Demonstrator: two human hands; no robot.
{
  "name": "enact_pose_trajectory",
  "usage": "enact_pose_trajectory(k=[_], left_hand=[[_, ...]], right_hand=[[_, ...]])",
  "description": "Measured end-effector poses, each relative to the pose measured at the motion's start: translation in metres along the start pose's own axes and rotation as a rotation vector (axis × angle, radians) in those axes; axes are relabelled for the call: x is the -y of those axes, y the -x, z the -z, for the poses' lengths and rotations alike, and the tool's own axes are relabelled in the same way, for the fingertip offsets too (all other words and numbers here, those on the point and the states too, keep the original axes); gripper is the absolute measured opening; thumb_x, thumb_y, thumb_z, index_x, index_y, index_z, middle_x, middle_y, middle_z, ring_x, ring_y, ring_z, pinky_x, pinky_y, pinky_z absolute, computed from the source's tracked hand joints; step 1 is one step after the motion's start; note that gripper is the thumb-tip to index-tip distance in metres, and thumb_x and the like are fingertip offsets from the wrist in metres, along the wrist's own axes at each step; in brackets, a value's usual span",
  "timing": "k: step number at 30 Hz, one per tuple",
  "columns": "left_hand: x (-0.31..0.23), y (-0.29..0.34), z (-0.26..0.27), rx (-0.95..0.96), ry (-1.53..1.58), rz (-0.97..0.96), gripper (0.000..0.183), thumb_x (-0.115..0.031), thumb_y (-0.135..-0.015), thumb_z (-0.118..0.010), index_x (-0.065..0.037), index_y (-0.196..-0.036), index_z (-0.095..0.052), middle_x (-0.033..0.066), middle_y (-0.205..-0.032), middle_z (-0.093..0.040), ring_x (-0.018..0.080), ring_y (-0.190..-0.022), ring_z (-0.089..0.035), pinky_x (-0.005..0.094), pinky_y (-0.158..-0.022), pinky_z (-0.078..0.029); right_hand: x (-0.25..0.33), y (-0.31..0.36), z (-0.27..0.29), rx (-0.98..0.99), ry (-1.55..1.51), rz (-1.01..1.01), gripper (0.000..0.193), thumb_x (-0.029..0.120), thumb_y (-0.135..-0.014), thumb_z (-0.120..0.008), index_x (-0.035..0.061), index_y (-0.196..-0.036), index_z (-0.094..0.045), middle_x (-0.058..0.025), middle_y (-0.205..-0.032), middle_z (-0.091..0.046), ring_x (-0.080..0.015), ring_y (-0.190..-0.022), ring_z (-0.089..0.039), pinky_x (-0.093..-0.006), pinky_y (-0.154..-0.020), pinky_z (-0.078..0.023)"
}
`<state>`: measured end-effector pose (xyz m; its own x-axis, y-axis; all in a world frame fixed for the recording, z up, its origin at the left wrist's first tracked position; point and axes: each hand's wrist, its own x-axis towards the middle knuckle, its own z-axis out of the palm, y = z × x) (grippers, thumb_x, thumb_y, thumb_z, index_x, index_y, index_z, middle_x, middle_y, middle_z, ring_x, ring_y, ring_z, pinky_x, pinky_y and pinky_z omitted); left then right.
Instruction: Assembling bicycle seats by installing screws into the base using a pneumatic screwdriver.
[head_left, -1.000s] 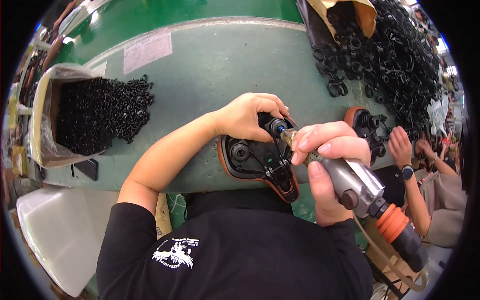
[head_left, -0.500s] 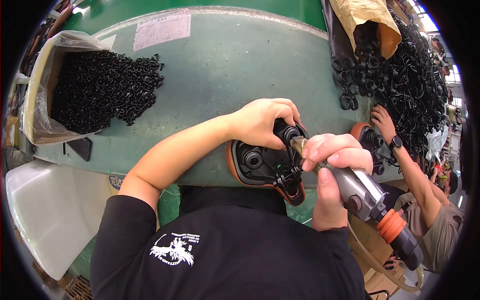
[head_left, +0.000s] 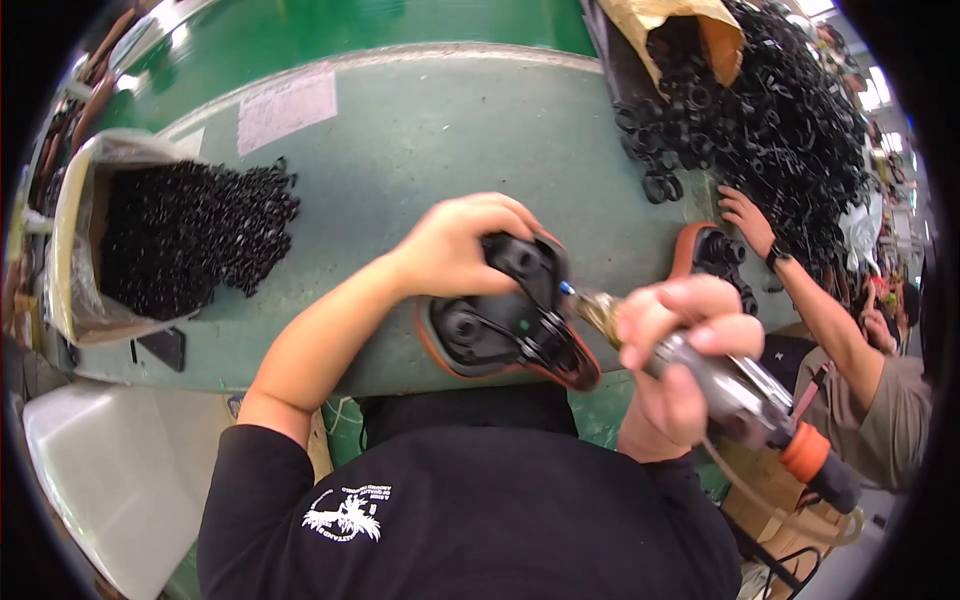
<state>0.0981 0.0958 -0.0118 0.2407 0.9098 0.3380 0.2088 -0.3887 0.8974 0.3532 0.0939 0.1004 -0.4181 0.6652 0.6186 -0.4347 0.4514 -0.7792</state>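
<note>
An upside-down bicycle saddle (head_left: 490, 333) sits at the table's near edge, its black underside facing up inside a brown rim. My left hand (head_left: 462, 240) is closed around its far side, thumb on the underside. My right hand (head_left: 685, 345) grips an air screwdriver (head_left: 725, 395) with a metal body, an orange collar and a hose. The driver's tip, with a small blue spot, points at the saddle's right side; whether it touches is unclear. The right hand is slightly blurred.
A lined box (head_left: 75, 240) spills black screws (head_left: 220, 235) at the left. Black clamp-like parts (head_left: 790, 130) are heaped at the far right beside a paper bag (head_left: 700, 30). A co-worker's hand (head_left: 748, 222) is near another saddle (head_left: 690, 250). A white bin (head_left: 120, 460) stands lower left.
The screwdriver's tip has come away from the saddle's far round mount to its right side. The saddle has tilted in my left hand. The whole view has shifted somewhat.
</note>
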Motion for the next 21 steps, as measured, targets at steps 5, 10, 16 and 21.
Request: enact_pose_trajectory(k=[5, 10, 16, 21], left_hand=[[0.02, 0.012, 0.141, -0.741, -0.02, 0.396, 0.046, -0.001, -0.078, -0.089, 0.0, -0.121, -0.072, 0.0103, -0.119, -0.074, 0.0182, -0.101, -0.072, 0.0306, -0.093, -0.057], [0.062, 0.081, 0.257, -1.334, -0.286, 0.215, 0.043, -0.005, -0.096, -0.079, 0.009, -0.132, -0.062, 0.0191, -0.126, -0.07, 0.0223, -0.113, -0.069, 0.0331, -0.099, -0.055], [-0.013, 0.124, 0.181, -0.693, -0.656, 0.524, 0.013, -0.01, -0.093, -0.081, -0.001, -0.096, -0.072, 0.0015, -0.085, -0.068, 0.0078, -0.076, -0.062, 0.0254, -0.069, -0.051], [-0.015, 0.159, 0.137, -0.366, -1.007, 0.561, 0.035, -0.017, -0.083, -0.086, -0.003, -0.109, -0.067, 0.0166, -0.105, -0.066, 0.0373, -0.092, -0.068, 0.0456, -0.08, -0.056]], right_hand=[[0.038, 0.055, 0.065, -0.495, 0.065, -0.328, 0.026, 0.002, -0.094, -0.059, 0.0017, -0.12, -0.053, -0.0245, -0.12, -0.063, -0.0199, -0.071, -0.065, -0.0401, -0.072, -0.056], [0.032, 0.119, 0.105, -0.873, 0.397, -0.658, 0.019, -0.007, -0.093, -0.061, 0.0024, -0.109, -0.059, -0.021, -0.119, -0.066, -0.0192, -0.067, -0.065, -0.0318, -0.064, -0.055], [0.006, 0.118, 0.096, -0.743, 0.363, -0.632, 0.02, -0.007, -0.091, -0.061, 0.0002, -0.109, -0.058, -0.0384, -0.142, -0.056, -0.0171, -0.058, -0.066, -0.0302, -0.064, -0.055], [-0.026, 0.084, 0.073, -0.502, 0.106, -0.707, 0.021, -0.006, -0.087, -0.062, 0.0009, -0.107, -0.058, -0.0289, -0.129, -0.063, -0.017, -0.058, -0.067, -0.0317, -0.063, -0.056]])
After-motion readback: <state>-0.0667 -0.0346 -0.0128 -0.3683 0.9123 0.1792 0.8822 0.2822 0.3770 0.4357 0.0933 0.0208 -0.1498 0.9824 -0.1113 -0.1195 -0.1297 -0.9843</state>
